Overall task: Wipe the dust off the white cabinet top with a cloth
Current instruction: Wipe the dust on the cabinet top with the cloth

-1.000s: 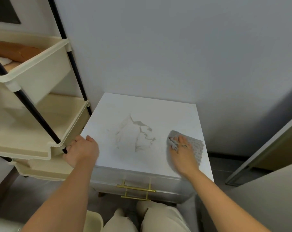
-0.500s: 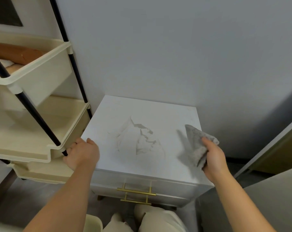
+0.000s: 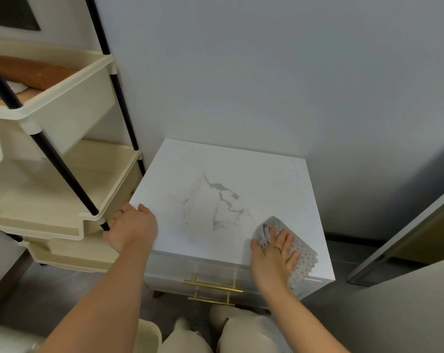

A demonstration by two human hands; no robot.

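The white cabinet top [image 3: 266, 179] has a grey marble-like mark in its middle. A grey dotted cloth [image 3: 301, 261] lies flat on the front right corner of the top. My right hand [image 3: 275, 253] presses on the cloth with straight, spread fingers; a ring shows on one finger. My left hand [image 3: 130, 230] rests on the front left corner of the cabinet, fingers curled over the left edge.
A cream tiered cart [image 3: 63, 174] with black poles stands close against the cabinet's left side. The grey wall [image 3: 266, 72] is right behind the cabinet. Gold drawer handles [image 3: 213, 286] face me. A door frame [image 3: 406, 238] stands at right. My knees [image 3: 231, 332] are below.
My right hand, which had lifted the bunched cloth off the right edge, has laid it flat again on the front right corner and presses it. The left hand has stayed put.
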